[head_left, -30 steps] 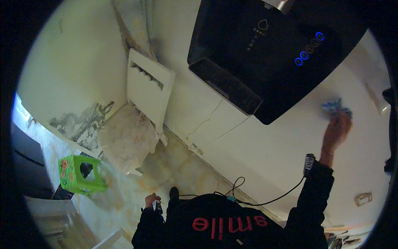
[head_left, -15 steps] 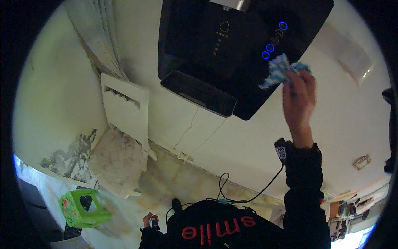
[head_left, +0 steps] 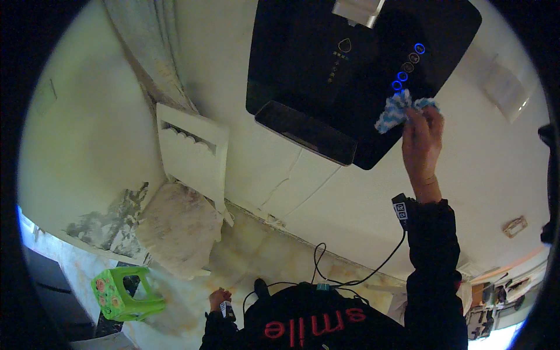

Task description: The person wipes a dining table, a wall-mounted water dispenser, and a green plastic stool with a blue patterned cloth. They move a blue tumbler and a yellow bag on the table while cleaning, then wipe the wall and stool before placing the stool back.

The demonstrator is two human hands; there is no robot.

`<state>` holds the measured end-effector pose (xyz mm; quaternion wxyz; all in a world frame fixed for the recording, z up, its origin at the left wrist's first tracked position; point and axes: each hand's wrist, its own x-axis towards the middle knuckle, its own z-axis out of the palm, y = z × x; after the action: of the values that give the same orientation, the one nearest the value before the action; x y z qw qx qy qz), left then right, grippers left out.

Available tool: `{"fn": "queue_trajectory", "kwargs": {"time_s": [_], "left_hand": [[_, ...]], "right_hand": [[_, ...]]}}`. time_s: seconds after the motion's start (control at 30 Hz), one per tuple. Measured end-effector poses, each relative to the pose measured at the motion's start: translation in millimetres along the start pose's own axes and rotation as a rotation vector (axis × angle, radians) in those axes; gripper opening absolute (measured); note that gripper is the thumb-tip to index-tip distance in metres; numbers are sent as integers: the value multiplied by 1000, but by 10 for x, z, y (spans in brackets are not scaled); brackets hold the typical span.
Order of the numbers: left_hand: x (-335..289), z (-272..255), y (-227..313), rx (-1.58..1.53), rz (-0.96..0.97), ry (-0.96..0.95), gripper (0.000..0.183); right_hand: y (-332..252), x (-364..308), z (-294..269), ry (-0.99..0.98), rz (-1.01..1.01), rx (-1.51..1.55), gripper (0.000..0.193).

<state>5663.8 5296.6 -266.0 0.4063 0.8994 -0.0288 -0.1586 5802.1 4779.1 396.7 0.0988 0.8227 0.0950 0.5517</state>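
A crumpled blue-and-white cloth [head_left: 395, 112] is pinched in the fingers of my right hand [head_left: 423, 137]. My right arm is stretched upward, and the cloth lies against the lower right part of a glossy black wall-mounted water dispenser [head_left: 315, 76], just below its ring-shaped buttons [head_left: 408, 67]. Some of those rings glow blue. Down beside my body hangs my left hand [head_left: 219, 298], away from the dispenser. Its fingers look small and partly hidden, so their closure is unclear, and I see no object in it.
From the dispenser's lower edge juts a black drip tray [head_left: 306, 133]; a silvery spout part [head_left: 359, 10] sits higher up. At left stand a worn white chair [head_left: 181, 224] and a green stool [head_left: 128, 294]. A black cable [head_left: 373, 267] loops from my right wrist to my body.
The cloth and my right hand have shifted slightly down relative to the buttons. The whole view has moved a little, so the dispenser and chair appear farther right.
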Motion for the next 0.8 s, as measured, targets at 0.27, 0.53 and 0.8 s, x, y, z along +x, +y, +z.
{"fn": "queue_trajectory", "kwargs": {"time_s": [0.27,0.53,0.8], "left_hand": [[461,-1001,2246,-932,-240,48,22],[367,-1868,4863,-1193,464,-539,55],[232,-1905,5417,-1085,468,-445,43]], "right_hand": [[-363,-602,-45,-322,284,320,25],[-1094,-500,-254,-419,193,898,37],[-1349,-765,73,-422,95,1096,35]]}}
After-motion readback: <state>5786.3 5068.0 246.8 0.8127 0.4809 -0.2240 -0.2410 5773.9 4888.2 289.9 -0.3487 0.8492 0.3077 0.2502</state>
